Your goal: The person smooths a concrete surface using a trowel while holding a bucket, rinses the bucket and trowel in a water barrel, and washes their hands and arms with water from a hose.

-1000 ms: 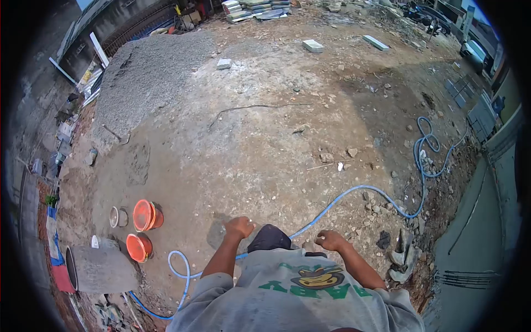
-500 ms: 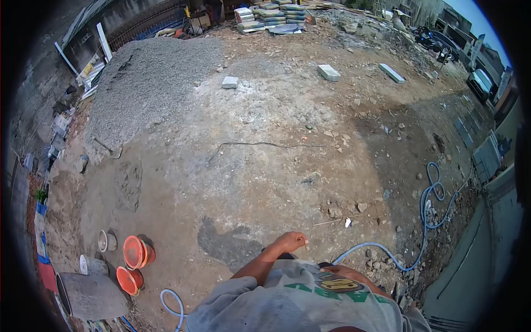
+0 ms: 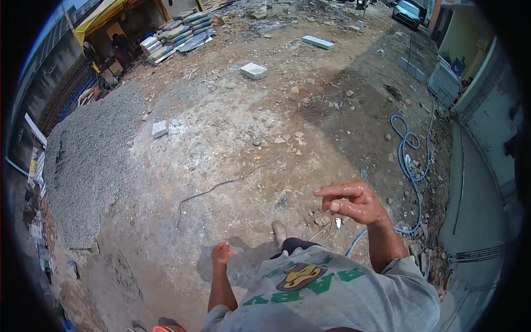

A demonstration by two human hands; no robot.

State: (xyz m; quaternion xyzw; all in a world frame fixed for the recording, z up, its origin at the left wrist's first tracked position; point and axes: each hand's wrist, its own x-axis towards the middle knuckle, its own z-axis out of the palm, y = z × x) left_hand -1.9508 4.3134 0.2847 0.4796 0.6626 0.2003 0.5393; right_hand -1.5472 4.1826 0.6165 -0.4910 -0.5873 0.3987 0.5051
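My right hand (image 3: 357,202) is raised in front of the body at the right, wet-looking, its fingers bent and apart with nothing between them. Lower down at the left, my left hand (image 3: 222,253) hangs over the dirt, small in view, its fingers curled; whether it holds anything is too small to tell. Between the two hands, a foot (image 3: 279,231) shows past the dark trousers above the grey shirt (image 3: 332,293). Behind my right forearm runs the blue hose (image 3: 417,202), lying on the ground.
A gravel heap (image 3: 91,160) lies left, with a hoe (image 3: 86,249) at its lower edge. Pale blocks (image 3: 254,71) rest ahead, and a thin cable (image 3: 221,184) crosses the dirt. Stacked bags (image 3: 182,36) stand farther back. An orange bucket (image 3: 168,326) shows at the bottom edge.
The view has swung right, and the buckets have mostly left it. My right hand has risen and its fingers have spread; my left hand now hangs lower at the left.
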